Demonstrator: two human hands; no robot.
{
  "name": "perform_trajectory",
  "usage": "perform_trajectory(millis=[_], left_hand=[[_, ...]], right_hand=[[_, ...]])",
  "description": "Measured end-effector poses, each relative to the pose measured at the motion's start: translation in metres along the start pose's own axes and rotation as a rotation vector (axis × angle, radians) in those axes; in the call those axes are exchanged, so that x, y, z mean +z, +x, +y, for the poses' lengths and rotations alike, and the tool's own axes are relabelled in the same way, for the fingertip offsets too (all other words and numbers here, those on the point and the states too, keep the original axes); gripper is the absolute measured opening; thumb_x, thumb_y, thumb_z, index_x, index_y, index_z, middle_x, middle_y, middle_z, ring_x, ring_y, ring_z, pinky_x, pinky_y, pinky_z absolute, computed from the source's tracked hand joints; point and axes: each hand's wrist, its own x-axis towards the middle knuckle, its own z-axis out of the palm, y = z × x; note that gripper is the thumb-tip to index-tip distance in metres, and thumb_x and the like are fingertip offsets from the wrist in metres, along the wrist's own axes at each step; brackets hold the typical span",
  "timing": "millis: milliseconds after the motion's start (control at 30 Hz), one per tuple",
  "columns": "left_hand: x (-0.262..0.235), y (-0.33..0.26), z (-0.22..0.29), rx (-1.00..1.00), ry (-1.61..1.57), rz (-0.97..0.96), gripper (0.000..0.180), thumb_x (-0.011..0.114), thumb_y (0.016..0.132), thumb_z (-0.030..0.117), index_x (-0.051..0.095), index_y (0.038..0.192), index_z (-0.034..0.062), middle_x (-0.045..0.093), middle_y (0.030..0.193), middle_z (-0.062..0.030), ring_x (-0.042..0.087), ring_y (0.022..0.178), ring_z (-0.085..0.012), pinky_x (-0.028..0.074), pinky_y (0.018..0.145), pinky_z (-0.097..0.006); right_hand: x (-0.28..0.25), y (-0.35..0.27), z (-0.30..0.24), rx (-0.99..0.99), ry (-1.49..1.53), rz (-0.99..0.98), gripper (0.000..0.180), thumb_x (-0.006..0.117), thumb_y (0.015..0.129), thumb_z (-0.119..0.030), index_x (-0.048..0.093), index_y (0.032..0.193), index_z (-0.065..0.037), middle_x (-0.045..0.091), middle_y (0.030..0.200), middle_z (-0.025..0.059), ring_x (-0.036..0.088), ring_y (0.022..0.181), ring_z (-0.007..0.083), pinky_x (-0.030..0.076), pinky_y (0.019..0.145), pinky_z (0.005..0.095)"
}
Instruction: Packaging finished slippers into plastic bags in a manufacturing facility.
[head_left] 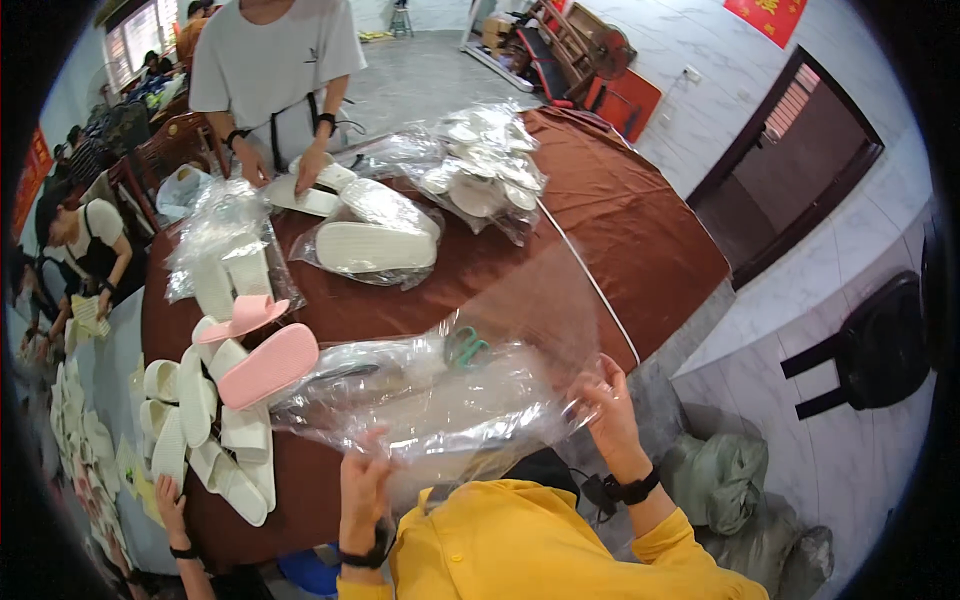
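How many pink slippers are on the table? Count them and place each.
2. One pink slipper lies sole-up on the white slippers; another sits just behind it. More may be hidden under the clear plastic bags.

floor: pale marbled tile | wall: white tile, red hanging | door: dark brown | table: round, brown cloth | chair: black, right | window: bright, far left

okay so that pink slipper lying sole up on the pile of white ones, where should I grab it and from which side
Take the pink slipper by its raised toe end, the upper right part that juts toward the clear plastic bags. Come from the right and slightly above. It lies sole up and tilted, with its lower left end resting on the white slippers, so the high end looks freest. A pinch grip across the flat sole's width should do.
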Motion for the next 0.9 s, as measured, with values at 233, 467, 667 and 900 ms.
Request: perform_trajectory(millis=[233, 467, 667, 900], left_hand=[[-0.05, -0.038, -0.062, -0.412, 0.278, -0.018, 0.022, 0.058, 0.085, 0.0, 0.063, 0.106, -0.003, 0.065, 0.077, -0.0046, 0.063, 0.072, -0.0121, 0.051, 0.065, -0.025], [-0.062, -0.029, -0.094, -0.356, 0.463, 0.034, 0.028, 0.059, 0.08, 0.002, 0.063, 0.107, -0.0049, 0.064, 0.078, -0.0014, 0.058, 0.066, -0.0092, 0.047, 0.062, -0.024], [-0.084, -0.033, -0.098, -0.482, 0.824, -0.1, 0.03, 0.06, 0.081, 0.003, 0.061, 0.11, -0.0058, 0.066, 0.085, -0.0076, 0.062, 0.078, -0.0115, 0.05, 0.068, -0.028], [-0.06, -0.058, -0.058, -0.211, 1.033, -0.029, 0.048, 0.057, 0.076, -0.006, 0.05, 0.123, 0.0, 0.062, 0.094, -0.0159, 0.062, 0.089, -0.0347, 0.05, 0.084, -0.039]], right_hand=[[-0.063, -0.014, 0.018, 0.021, -1.374, -0.578, 0.103, 0.066, 0.072, 0.003, 0.01, 0.157, -0.017, 0.026, 0.154, 0.0223, 0.045, 0.129, 0.0365, 0.047, 0.096, 0.0325], [-0.001, 0.005, 0.015, -0.476, -1.573, -0.599, 0.099, 0.075, 0.075, -0.015, 0.019, 0.155, -0.024, 0.022, 0.157, 0.0211, 0.029, 0.141, 0.0393, 0.034, 0.11, 0.0497], [0.004, 0.009, 0.052, -0.559, -1.868, -1.068, 0.125, 0.085, 0.054, -0.053, 0.017, 0.156, -0.027, 0.012, 0.162, 0.0133, 0.008, 0.149, 0.0364, 0.013, 0.114, 0.0656], [-0.049, 0.034, 0.112, -0.469, -1.948, -1.203, 0.137, 0.088, 0.047, -0.055, 0.01, 0.156, -0.03, 0.008, 0.162, 0.013, 0.006, 0.149, 0.0371, 0.011, 0.114, 0.0667]])
